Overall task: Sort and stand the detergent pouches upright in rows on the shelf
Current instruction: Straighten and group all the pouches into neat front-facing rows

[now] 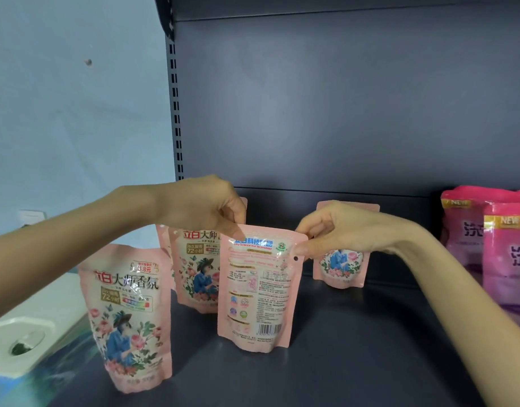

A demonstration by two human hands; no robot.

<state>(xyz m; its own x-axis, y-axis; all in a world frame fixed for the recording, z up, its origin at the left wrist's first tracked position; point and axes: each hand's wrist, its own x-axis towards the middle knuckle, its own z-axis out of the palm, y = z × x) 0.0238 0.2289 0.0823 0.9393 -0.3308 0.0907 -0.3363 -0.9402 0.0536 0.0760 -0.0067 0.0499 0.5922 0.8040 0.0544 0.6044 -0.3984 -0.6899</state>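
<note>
My left grip (206, 207) pinches the top left corner of the pouch (256, 292), and my right grip (341, 230) pinches its top right corner. It is upright at the middle of the shelf (355, 356), back label toward me. The front pouch (126, 318) stands at the left, the rear pouch (341, 268) behind my right grip, and magenta pouches (505, 254) far right.

1. To your left you see a pale blue wall (76, 113) carrying a small dark mark (88, 62).
2. Ahead of you, a dark grey back panel (341, 98) rises behind the shelf (370, 333), with a slotted upright (176, 127) along its left edge.
3. A white moulded block (21, 345) lies beyond the shelf's left edge.
</note>
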